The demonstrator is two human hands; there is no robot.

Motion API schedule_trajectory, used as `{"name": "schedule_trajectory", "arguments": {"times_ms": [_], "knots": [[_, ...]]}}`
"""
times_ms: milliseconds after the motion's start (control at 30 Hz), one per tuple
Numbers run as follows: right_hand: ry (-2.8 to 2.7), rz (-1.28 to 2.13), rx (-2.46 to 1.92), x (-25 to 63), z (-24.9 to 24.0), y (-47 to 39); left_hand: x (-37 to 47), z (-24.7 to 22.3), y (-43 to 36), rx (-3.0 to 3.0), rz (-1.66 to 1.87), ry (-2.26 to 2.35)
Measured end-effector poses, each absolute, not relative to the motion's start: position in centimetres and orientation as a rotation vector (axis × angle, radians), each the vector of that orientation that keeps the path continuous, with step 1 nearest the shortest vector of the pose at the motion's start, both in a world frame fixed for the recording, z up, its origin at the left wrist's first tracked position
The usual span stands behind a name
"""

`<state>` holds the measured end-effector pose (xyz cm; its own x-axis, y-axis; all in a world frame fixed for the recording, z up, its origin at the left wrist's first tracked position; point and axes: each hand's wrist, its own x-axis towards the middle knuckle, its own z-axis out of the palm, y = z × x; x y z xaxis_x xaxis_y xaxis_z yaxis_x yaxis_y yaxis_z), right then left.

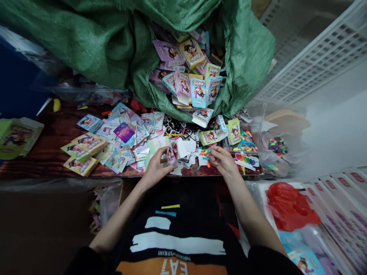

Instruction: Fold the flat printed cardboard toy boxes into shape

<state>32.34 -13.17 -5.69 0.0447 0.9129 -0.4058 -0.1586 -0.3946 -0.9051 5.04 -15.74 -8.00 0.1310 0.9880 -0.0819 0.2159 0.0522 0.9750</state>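
Note:
Near the table's front edge, my left hand [159,166] is closed around a small pink box [171,154] whose white flaps stand open. To its right, my right hand [223,159] pinches small colourful pieces [207,153], orange and blue, between thumb and fingers. White paper scraps [185,160] lie between the hands. Left of my left hand spread many loose printed cards [120,133], with several closed yellow and green boxes [83,152] beside them. Beyond my hands, a green sack [243,57] gapes open, full of small printed boxes [197,91].
Clear plastic bins with coloured pieces [277,146] stand at the right, below a white perforated crate [312,57]. A red plastic bag [289,206] lies on white boxes at the lower right. A cardboard box [57,221] sits at the lower left.

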Motion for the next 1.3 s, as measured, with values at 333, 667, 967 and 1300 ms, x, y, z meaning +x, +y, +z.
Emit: {"name": "schedule_trajectory", "arguments": {"times_ms": [333,667,967,1300], "knots": [[-1.714,0.787,-1.857,34.4,-7.1,-14.8,4.0,-8.6,-15.8,1.46,0.911,1.324],[-1.395,1.04,-1.747,34.0,-8.2,-14.3,4.1,-7.9,-16.0,1.457,0.89,1.323],[-0.603,1.711,-1.345,35.0,-6.3,-12.8,4.3,-7.7,-15.8,1.466,0.873,1.303],[-0.58,1.787,-1.25,34.4,-6.9,-12.6,4.1,-8.0,-15.8,1.495,0.829,1.327]]}}
